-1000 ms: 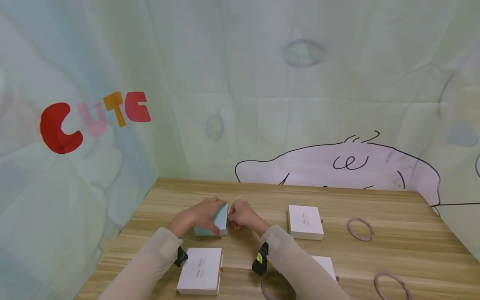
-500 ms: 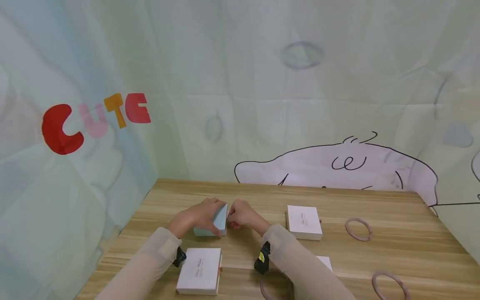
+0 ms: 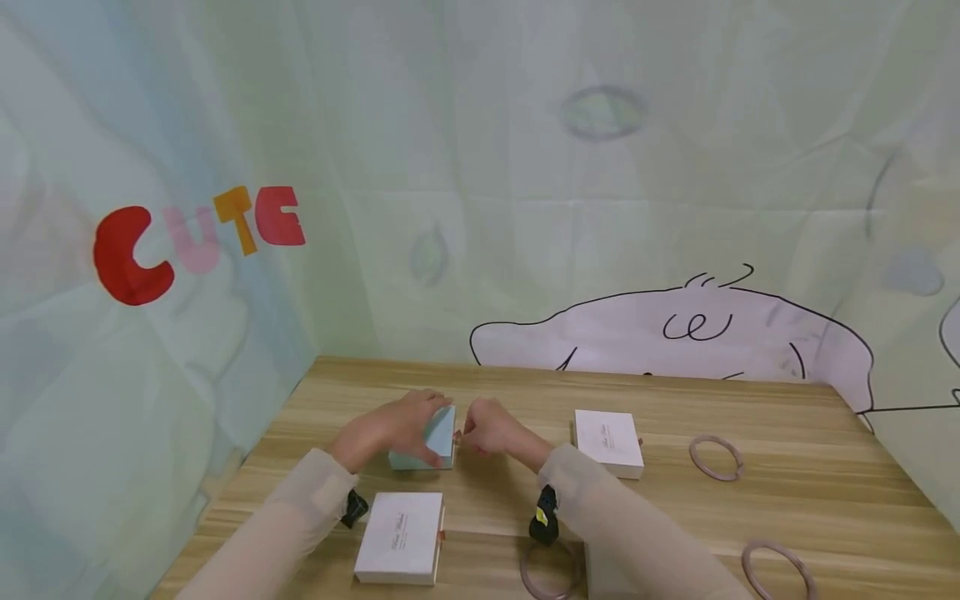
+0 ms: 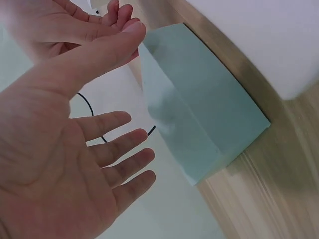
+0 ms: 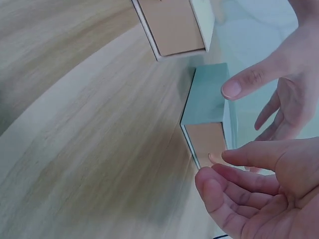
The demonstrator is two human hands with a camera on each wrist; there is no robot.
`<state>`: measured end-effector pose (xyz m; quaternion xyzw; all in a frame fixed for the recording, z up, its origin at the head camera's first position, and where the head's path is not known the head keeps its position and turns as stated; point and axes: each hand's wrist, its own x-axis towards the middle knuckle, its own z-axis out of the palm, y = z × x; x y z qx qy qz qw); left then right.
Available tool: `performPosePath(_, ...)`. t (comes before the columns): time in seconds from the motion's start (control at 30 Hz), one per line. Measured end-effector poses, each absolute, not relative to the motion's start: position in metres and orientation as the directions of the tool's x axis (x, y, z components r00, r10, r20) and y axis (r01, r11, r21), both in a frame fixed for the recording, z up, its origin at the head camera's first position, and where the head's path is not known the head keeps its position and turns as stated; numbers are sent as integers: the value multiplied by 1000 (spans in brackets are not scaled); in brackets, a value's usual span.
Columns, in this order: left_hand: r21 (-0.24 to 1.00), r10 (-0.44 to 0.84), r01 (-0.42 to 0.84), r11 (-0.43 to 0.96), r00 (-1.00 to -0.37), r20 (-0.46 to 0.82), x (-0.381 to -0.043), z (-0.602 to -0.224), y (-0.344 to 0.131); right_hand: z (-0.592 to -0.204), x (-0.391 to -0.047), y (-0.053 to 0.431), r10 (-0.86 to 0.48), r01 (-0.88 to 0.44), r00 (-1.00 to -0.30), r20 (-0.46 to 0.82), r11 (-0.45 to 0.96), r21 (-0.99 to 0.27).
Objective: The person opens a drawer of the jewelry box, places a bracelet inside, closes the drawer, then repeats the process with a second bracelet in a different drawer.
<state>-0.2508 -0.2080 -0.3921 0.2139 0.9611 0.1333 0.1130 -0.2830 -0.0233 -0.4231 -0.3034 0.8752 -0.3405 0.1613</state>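
A light blue drawer box (image 3: 438, 432) lies at the left of the wooden table, its tan drawer front (image 5: 207, 142) on the right side. My left hand (image 3: 397, 429) spans over the box. In the left wrist view, its thumb is right at the box's edge and the other fingers are extended and fully visible. My right hand (image 3: 495, 429) is at the drawer side, its fingers bent. Between its thumb and forefinger it pinches the small orange ribbon tab (image 5: 213, 158). The drawer front looks flush with the sleeve.
White boxes with ribbon tabs lie nearby: one in front (image 3: 401, 537), one farther right (image 3: 611, 443), another partly under my right sleeve. Mauve rings lie on the table (image 3: 862, 483): a back ring (image 3: 740, 467), a right ring (image 3: 806, 575) and a front ring (image 3: 525, 575).
My right hand has shifted slightly right, and the orange tab now shows beside the box in the head view. My left hand has lifted a little; the box has barely moved.
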Motion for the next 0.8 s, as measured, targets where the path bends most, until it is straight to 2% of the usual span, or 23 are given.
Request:
performPosePath(0.27,331,472,405,852,-868,-153,-239,-385,-213,-412,-271,-20,-710,-513,-702,-47,551,-658)
performPosePath(0.47,322,506,441,838,-848,-158,-228,-385,-215,-411,-265,-19,-730,-516,-680,-69,544,-662)
performPosePath(0.8,374,529,439,817,-829,-184,-210,-379,-216,-409,-252,-13,-786,-527,-612,-90,490,-695)
